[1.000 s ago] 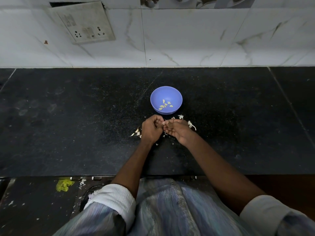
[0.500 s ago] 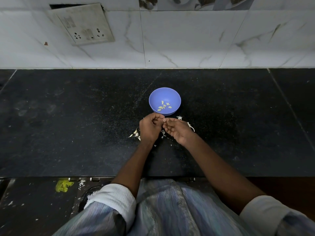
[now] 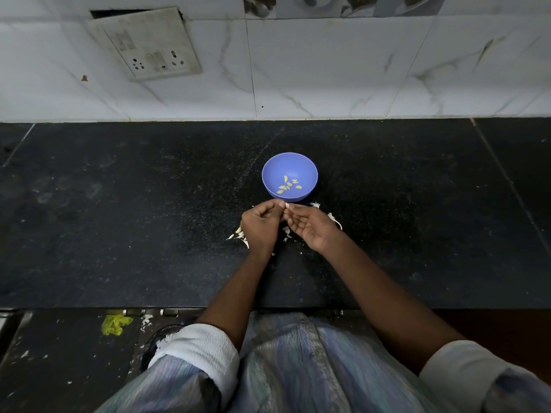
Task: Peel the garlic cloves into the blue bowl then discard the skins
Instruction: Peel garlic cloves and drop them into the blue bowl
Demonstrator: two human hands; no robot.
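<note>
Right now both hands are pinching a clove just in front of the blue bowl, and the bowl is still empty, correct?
Not quite. The head view shows the blue bowl already holds several peeled cloves. The rest stands: the left hand and right hand pinch a clove together just in front of it.

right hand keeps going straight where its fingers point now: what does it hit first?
Its fingers point toward the left hand, so the right hand likely meets that first; they already nearly touch at the small white piece pinched between them. Depth is unclear.
</note>
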